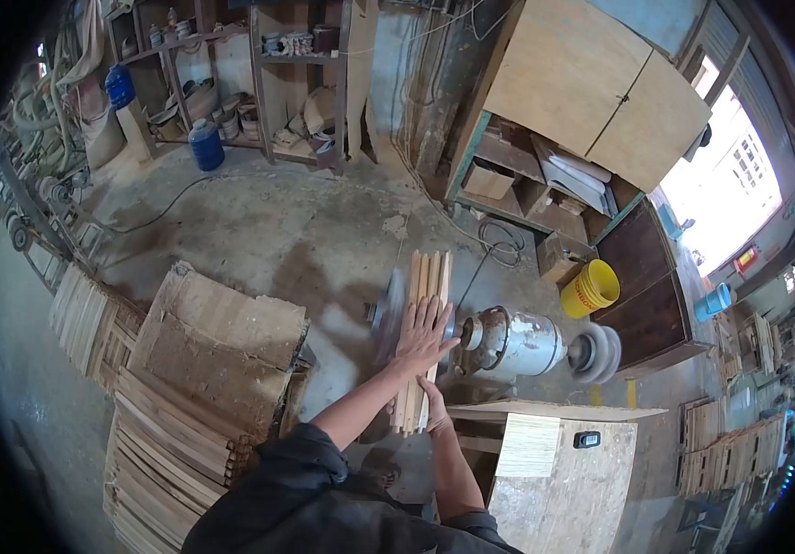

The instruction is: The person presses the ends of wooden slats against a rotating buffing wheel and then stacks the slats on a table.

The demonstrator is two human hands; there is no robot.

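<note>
A bundle of several thin wooden strips (430, 270) lies side by side in front of me, pointing away from my body. My left hand (423, 338) rests flat across the top of the strips, fingers stretched out and slightly apart. Lower down, my right hand (435, 406) grips the near end of the bundle from its right side; some of its fingers are hidden beneath. Just left of the strips is a blurred wheel (387, 321), on the same line as the worn white motor (528, 343). A second round wheel (597, 354) sits on the motor's right end.
Stacked wooden strips (162, 452) and a brown board (217, 342) stand at my left. A worktable (591, 480) at my right bears a paper sheet (528, 445) and a small black device (587, 439). Beyond are a yellow bucket (591, 288), a cabinet (591, 74) and a cable (503, 242).
</note>
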